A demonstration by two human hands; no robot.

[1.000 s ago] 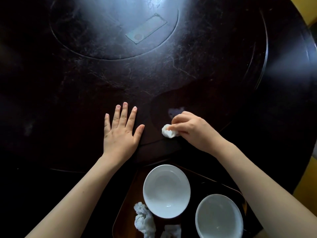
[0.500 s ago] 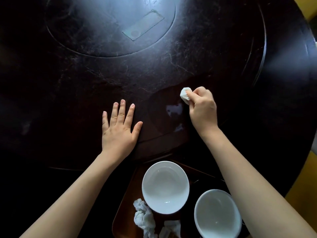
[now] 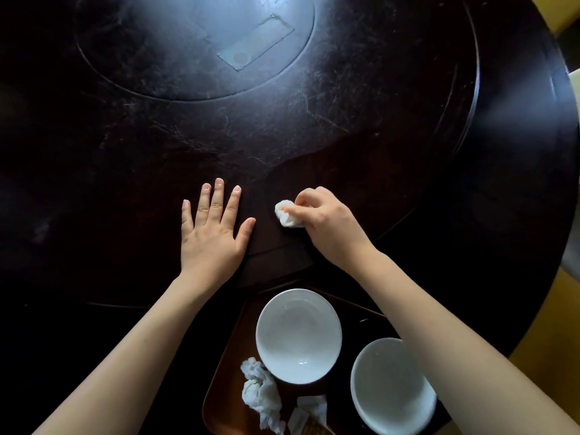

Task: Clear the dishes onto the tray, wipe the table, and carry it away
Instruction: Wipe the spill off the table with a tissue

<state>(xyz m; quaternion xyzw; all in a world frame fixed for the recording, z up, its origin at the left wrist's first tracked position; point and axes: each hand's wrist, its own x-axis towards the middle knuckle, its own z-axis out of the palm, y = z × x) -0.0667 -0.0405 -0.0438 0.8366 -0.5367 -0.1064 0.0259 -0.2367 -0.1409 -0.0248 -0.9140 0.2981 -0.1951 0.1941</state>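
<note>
1 small white crumpled wad of tissue point(image 3: 286, 215) sits on the dark round wooden table point(image 3: 314, 146), pinched under the fingertips of the right hand point(image 3: 326, 222); grip closed around the wad, part of which is covered by the fingers. The wad lies at the near-left edge of a darker, glossier patch point(image 3: 339, 183) on the table surface. Left hand point(image 3: 213, 233): flat on the table, palm down, 5 fingers spread, grip wide and holding nothing, just left of the wad and not touching it.

Near edge of the table: 1 brown rectangular tray point(image 3: 226, 372), cut off by the bottom of the frame; its right part is hidden under the right forearm. On the tray:
- 2 white round ceramic bowls, both looking empty. Bowl 1 point(image 3: 298, 335) fully visible, toward the far-left. Bowl 2 point(image 3: 392, 387) to its right, partly covered by the forearm.
- 1 crumpled white cloth or paper wad point(image 3: 260, 394) beside bowl 1, at its near-left.
- Some flat white paper pieces point(image 3: 309, 409) near the bottom edge; count unclear, cut off by the frame.

Table centre: 1 inset circular panel point(image 3: 194, 48) with 1 pale rectangular plate point(image 3: 255, 42) set in it, under strong glare. Scratches show across the surface. Left side of the table is too dark to make out.
</note>
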